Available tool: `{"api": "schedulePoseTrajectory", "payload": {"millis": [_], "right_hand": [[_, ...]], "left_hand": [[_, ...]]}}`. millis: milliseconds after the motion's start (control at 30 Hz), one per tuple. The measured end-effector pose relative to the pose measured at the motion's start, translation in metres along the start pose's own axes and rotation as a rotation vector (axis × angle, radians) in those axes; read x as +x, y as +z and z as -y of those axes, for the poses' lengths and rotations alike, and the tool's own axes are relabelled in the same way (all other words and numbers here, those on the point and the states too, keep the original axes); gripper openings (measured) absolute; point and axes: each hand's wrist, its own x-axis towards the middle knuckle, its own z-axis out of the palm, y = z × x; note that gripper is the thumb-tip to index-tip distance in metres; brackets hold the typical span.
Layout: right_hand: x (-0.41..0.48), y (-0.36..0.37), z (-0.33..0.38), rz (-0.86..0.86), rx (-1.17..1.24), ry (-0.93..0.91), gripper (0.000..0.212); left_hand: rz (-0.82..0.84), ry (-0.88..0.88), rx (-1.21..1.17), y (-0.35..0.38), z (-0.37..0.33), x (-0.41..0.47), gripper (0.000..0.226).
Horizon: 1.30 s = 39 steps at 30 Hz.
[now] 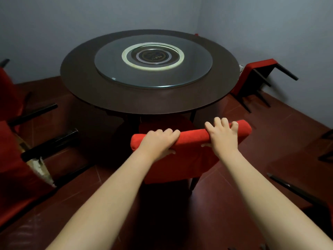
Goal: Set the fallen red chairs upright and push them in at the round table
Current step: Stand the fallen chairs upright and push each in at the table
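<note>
Red chair (182, 159) upright before round table (108, 98), top rail crosswise, left hand (159, 141) and right hand (222, 136) both grasping it.

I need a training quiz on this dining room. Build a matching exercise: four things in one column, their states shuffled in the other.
Things
1. middle chair
2. right chair
3. near left chair
4. glass turntable

States
A. tipped over, torn underside showing
B. flat on the round table
C. upright, left hand and right hand gripping its backrest top
D. tipped over at the table's right

Pairs: 1-C, 2-D, 3-A, 4-B
</note>
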Motion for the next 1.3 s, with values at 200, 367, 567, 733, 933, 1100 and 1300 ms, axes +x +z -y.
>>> {"api": "schedulePoseTrajectory", "payload": {"millis": [200, 367, 567, 733, 933, 1100, 1300], "right_hand": [[0.028, 0.013, -0.026, -0.045, 0.056, 0.01, 0.069], [0.059, 0.017, -0.041, -0.193, 0.083, -0.115, 0.069], [0.088, 0.022, -0.054, -0.238, 0.166, -0.143, 0.079], [0.104, 0.028, -0.053, -0.207, 0.21, -0.183, 0.081], [0.157, 0.022, -0.065, -0.182, 0.227, -0.326, 0.07], [0.187, 0.017, -0.064, -0.262, 0.242, -0.314, 0.064], [0.197, 0.024, -0.059, -0.375, 0.226, -0.251, 0.062]], "left_hand": [[-0.047, -0.006, 0.041, -0.001, -0.008, 0.033, 0.069], [-0.078, -0.049, 0.077, -0.011, 0.005, 0.055, 0.064], [-0.061, -0.264, 0.046, -0.017, 0.005, 0.089, 0.069], [0.022, -0.532, 0.006, -0.023, 0.0, 0.116, 0.073], [0.049, -0.593, 0.02, -0.029, 0.022, 0.144, 0.073], [-0.029, -0.539, 0.095, -0.028, 0.046, 0.165, 0.065], [-0.145, -0.452, 0.147, -0.022, 0.065, 0.181, 0.063]]}}
